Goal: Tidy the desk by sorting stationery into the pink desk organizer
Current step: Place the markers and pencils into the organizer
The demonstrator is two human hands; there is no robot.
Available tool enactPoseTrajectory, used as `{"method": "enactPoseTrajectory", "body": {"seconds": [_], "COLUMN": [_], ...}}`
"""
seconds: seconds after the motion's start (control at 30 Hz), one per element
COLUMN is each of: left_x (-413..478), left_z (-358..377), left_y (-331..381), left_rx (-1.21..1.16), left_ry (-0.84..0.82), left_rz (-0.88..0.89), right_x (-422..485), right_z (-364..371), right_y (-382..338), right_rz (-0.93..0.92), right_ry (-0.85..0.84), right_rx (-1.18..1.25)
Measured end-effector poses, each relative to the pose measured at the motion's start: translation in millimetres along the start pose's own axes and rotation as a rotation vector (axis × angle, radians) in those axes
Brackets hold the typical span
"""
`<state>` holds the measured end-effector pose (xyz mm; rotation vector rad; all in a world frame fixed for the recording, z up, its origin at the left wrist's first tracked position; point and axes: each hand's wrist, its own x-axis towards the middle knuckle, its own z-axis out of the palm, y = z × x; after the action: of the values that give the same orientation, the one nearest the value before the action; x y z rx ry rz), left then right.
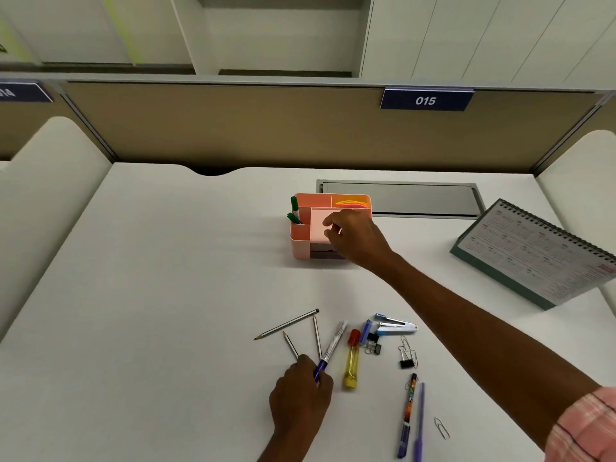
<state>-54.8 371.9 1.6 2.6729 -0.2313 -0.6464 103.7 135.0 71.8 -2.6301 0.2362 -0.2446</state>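
Barely started tbh: only green markers (294,210) and sticky notes (351,204) are in the pink organizer (300,243). The right hand (355,238) hovers curled over its middle tray, and I can't tell if it's holding anything. The left hand (300,391) pinches the blue-capped marker (331,346). Pencils (286,325), stapler (396,325), binder clips (407,361) and pens (408,411) are still loose.

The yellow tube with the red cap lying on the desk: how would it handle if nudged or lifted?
The yellow tube looks round-bodied and lies flat on the smooth desk, so a sideways nudge would probably roll it. It seems to be rigid, see-through plastic, so likely light and stiff to lift. Its glossy surface may be a bit slippery.
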Motion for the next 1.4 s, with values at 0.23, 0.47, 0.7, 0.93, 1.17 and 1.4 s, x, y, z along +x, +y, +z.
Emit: {"method": "enactPoseTrajectory", "body": {"seconds": [0.23, 0.47, 0.7, 0.93, 1.17, 1.4], "left_x": [8.2, 26.7, 44.0, 73.4, 127.4, 159.2], "left_z": [-17.5, -61.2, -86.6, -115.8, -148.7, -154.7], "left_y": [3.3, 23.3, 39.7, 36.8, 50.8, 85.5], "left_rx": [-0.144, -0.406, -0.691, -0.923, -0.818, -0.567], "left_ry": [0.108, 0.277, 0.363, 0.341, 0.269, 0.112], "left_rz": [0.018, 0.13, 0.169, 0.142, 0.158, 0.126], "right_x": [-57.2, -91.4, -80.8, -37.2, 27.8, 70.4], "right_z": [-8.2, -7.0, -18.6, -32.4, -39.7, -12.6], "right_y": [-22.2, -35.0, -44.5, -42.5, -48.0, -50.1], "right_rz": [-0.219, -0.297, -0.339, -0.211, -0.154, -0.011], "right_ry": [-0.389, -0.591, -0.327, -0.081, 0.203, 0.214], "right_rx": [0.107, 0.085, 0.087, 0.16, 0.18, 0.223]}}
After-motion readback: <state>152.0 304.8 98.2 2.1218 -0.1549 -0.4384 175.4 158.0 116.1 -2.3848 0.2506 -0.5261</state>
